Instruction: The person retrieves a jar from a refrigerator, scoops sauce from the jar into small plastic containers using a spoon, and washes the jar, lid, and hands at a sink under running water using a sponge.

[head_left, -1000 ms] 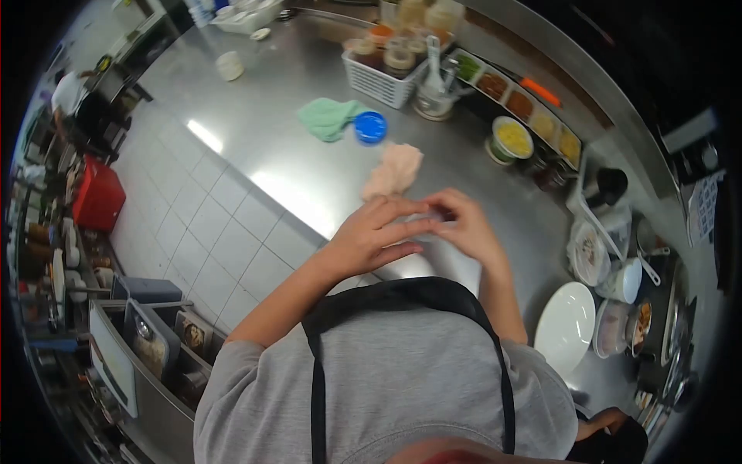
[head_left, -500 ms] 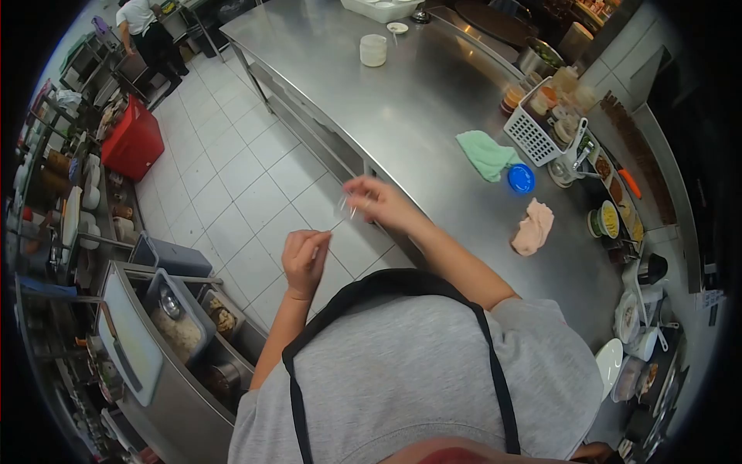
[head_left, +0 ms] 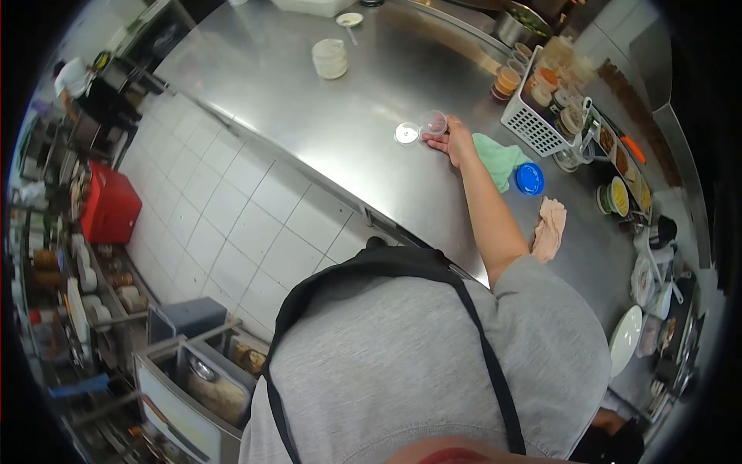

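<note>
The right hand (head_left: pixel 448 138) pinches one small clear plastic cup (head_left: pixel 434 122) inside the shiny steel table's (head_left: pixel 371 100) long edge, by one round clear lid (head_left: pixel 406 134). The left hand is hidden; I can't tell its shape.

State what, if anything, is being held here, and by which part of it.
The right hand holds a small clear plastic cup by its side, nearest the palm. The left hand is out of view.

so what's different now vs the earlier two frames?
Right hand moved forward over the steel table, from beside the table edge. A clear plastic cup is at its fingers; can't tell if gripped. A clear round piece now lies beside it. Left hand left view. Green cloth, blue lid, pink cloth stayed put.
</note>
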Action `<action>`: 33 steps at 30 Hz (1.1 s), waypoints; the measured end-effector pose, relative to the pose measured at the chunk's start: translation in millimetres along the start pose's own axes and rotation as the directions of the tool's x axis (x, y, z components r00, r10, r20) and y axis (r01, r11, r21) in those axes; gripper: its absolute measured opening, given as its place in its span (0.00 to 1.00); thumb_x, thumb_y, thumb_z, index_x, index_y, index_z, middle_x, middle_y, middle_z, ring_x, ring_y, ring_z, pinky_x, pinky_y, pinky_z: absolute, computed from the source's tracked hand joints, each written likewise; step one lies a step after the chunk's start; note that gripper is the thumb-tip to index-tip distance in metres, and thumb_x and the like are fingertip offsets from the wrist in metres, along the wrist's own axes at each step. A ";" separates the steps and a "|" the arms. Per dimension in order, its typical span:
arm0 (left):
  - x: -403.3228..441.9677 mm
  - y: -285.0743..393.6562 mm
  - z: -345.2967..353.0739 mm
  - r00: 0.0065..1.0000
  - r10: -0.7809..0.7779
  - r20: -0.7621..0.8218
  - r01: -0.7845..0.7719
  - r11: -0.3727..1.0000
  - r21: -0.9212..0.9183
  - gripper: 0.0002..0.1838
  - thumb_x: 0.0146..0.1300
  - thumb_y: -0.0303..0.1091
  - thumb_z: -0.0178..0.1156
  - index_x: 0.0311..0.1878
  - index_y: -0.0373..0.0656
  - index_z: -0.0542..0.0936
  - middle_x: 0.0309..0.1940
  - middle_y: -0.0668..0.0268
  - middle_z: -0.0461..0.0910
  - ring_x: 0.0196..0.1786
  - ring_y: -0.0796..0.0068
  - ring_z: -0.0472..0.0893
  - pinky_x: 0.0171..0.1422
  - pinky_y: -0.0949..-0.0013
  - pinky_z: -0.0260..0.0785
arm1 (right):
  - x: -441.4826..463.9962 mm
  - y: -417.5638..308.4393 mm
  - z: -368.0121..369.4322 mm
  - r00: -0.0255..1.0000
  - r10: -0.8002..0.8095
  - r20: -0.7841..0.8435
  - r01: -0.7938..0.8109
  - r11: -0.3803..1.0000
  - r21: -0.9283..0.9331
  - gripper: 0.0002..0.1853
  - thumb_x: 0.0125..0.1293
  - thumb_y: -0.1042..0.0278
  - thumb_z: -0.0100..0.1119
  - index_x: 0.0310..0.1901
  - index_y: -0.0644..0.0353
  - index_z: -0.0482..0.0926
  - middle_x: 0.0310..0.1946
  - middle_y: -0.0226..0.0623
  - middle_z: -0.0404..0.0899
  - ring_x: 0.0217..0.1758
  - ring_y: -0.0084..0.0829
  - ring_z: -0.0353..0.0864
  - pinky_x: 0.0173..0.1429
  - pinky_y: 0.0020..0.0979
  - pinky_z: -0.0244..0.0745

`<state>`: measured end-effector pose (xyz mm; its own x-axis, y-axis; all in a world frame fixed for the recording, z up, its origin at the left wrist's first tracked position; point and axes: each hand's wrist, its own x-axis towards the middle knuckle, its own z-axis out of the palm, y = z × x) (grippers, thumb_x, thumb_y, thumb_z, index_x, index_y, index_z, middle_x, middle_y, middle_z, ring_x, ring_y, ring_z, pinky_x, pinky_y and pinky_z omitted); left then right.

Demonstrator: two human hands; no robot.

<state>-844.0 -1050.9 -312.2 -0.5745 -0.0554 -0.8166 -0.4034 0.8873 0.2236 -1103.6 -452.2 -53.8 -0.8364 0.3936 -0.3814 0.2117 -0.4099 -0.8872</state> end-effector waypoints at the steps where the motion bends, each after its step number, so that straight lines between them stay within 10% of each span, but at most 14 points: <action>1: -3.7 14.1 -15.3 0.999 -0.036 -0.029 0.033 0.995 -0.099 0.22 0.58 0.32 0.59 0.56 0.44 0.72 0.50 0.54 0.73 0.55 0.59 0.71 0.60 0.60 0.62 | 6.2 -4.5 -1.8 1.000 -0.005 -0.027 0.006 1.000 0.016 0.16 0.71 0.59 0.38 0.52 0.61 0.66 0.42 0.41 0.73 0.39 0.40 0.82 0.35 0.29 0.81; 5: -13.1 142.5 -115.3 0.925 0.102 -0.366 -0.273 0.848 -0.453 0.22 0.60 0.32 0.60 0.57 0.40 0.70 0.47 0.57 0.74 0.50 0.65 0.73 0.55 0.64 0.66 | 10.0 -9.9 -16.0 0.999 -0.009 -0.046 0.008 1.000 -0.007 0.16 0.70 0.58 0.39 0.50 0.61 0.67 0.38 0.38 0.73 0.35 0.37 0.82 0.33 0.29 0.79; 8: -28.6 288.0 -193.6 0.579 0.500 -0.644 -0.766 0.604 -0.221 0.23 0.59 0.28 0.60 0.58 0.39 0.68 0.46 0.59 0.74 0.44 0.70 0.74 0.47 0.72 0.68 | -3.9 -12.2 -6.8 0.998 0.028 0.055 -0.029 0.999 0.014 0.16 0.69 0.57 0.41 0.48 0.61 0.69 0.35 0.37 0.72 0.33 0.37 0.81 0.31 0.29 0.78; 12: -97.9 457.8 -246.8 0.044 0.939 -0.342 -0.979 0.109 0.173 0.39 0.48 0.29 0.69 0.65 0.45 0.62 0.60 0.58 0.62 0.60 0.62 0.67 0.58 0.64 0.63 | -39.1 -2.8 29.5 0.972 0.128 0.197 -0.136 0.990 0.028 0.16 0.68 0.55 0.46 0.45 0.60 0.73 0.34 0.34 0.72 0.29 0.35 0.81 0.31 0.27 0.79; 14: -108.8 509.1 -247.6 -0.056 0.991 -0.119 -0.982 -0.033 0.186 0.41 0.47 0.32 0.70 0.65 0.47 0.62 0.63 0.57 0.59 0.63 0.59 0.64 0.60 0.60 0.62 | -57.8 -2.3 49.4 0.966 0.150 0.210 -0.170 0.982 0.082 0.16 0.69 0.55 0.46 0.45 0.59 0.73 0.34 0.34 0.72 0.29 0.32 0.81 0.32 0.26 0.80; 17: -91.3 544.6 -236.3 0.015 0.990 0.141 -0.999 0.009 0.045 0.36 0.51 0.31 0.66 0.65 0.49 0.64 0.60 0.56 0.63 0.50 0.62 0.75 0.50 0.65 0.71 | -61.4 14.8 59.5 0.990 0.057 0.129 -0.077 0.985 0.151 0.15 0.70 0.54 0.45 0.44 0.57 0.73 0.35 0.33 0.72 0.29 0.27 0.80 0.30 0.24 0.79; 20: -75.4 556.1 -228.2 0.034 0.981 0.190 -0.998 0.045 -0.052 0.35 0.51 0.29 0.65 0.64 0.47 0.64 0.59 0.57 0.66 0.47 0.65 0.77 0.44 0.68 0.72 | -57.4 6.5 36.3 0.992 -0.075 -0.098 0.056 0.981 -0.187 0.13 0.68 0.57 0.47 0.45 0.55 0.73 0.37 0.34 0.73 0.37 0.30 0.79 0.38 0.31 0.79; 22: -60.6 564.5 -224.0 0.084 0.979 0.186 -0.992 0.099 -0.073 0.35 0.51 0.29 0.65 0.64 0.46 0.64 0.57 0.58 0.67 0.46 0.66 0.77 0.42 0.70 0.72 | -55.9 0.7 3.5 0.545 -0.822 -0.161 0.032 0.213 -0.977 0.10 0.64 0.63 0.52 0.45 0.55 0.74 0.42 0.36 0.75 0.47 0.36 0.76 0.52 0.39 0.73; 25: -53.8 587.7 -215.0 0.039 0.993 0.111 -0.997 0.046 -0.059 0.34 0.49 0.31 0.67 0.62 0.45 0.66 0.55 0.59 0.69 0.49 0.67 0.75 0.41 0.71 0.70 | -59.1 22.0 -52.5 0.497 -0.862 -0.100 -0.120 0.046 -0.992 0.11 0.58 0.70 0.53 0.43 0.55 0.77 0.42 0.34 0.77 0.53 0.40 0.72 0.58 0.39 0.65; 29: -69.2 640.0 -174.8 -0.153 0.984 0.093 -0.988 -0.153 -0.010 0.32 0.46 0.32 0.69 0.57 0.43 0.69 0.52 0.60 0.70 0.50 0.63 0.74 0.43 0.68 0.71 | -102.0 24.2 -126.9 0.635 -0.757 -0.151 0.029 0.219 -0.975 0.11 0.53 0.80 0.51 0.38 0.58 0.76 0.45 0.36 0.75 0.53 0.42 0.71 0.57 0.37 0.66; 33: -91.9 692.2 -108.3 -0.099 0.980 0.174 -0.995 -0.101 -0.001 0.33 0.46 0.33 0.69 0.57 0.40 0.69 0.48 0.59 0.70 0.54 0.62 0.71 0.51 0.63 0.71 | -152.9 18.2 -189.1 0.597 -0.766 -0.240 0.037 0.324 -0.945 0.11 0.49 0.84 0.50 0.35 0.60 0.75 0.39 0.33 0.76 0.44 0.39 0.74 0.50 0.34 0.67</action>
<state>-1147.5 -481.2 -24.7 -0.2144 0.9544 0.2076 0.6112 -0.0347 0.7907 -876.3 -364.2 -60.7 -0.5402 0.7460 0.3896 0.5158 0.6592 -0.5471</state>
